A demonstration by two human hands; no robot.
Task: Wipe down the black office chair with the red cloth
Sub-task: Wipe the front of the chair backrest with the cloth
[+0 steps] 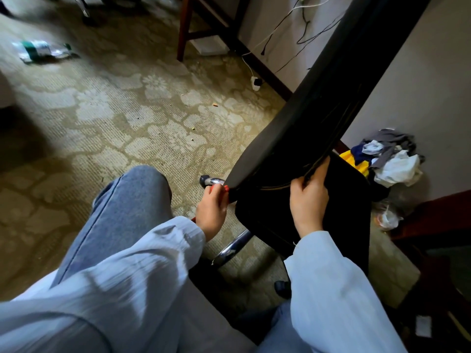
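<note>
The black office chair [300,128] stands in front of me, its tall backrest running up to the upper right and its seat below. My left hand [211,212] grips the red cloth [225,189] and presses it against the lower left corner of the backrest; only small bits of red show between the fingers. My right hand [309,197] grips the crease where backrest meets seat, fingers curled into the gap. The chair's chrome base leg [233,247] shows beneath the seat.
Patterned carpet [132,118] spreads to the left, with a crushed plastic bottle [42,50] at the far left. A wooden table leg [183,29] and cables [270,39] are behind. A pile of clothes [387,159] lies by the wall at right. My knee in jeans [132,200] is raised.
</note>
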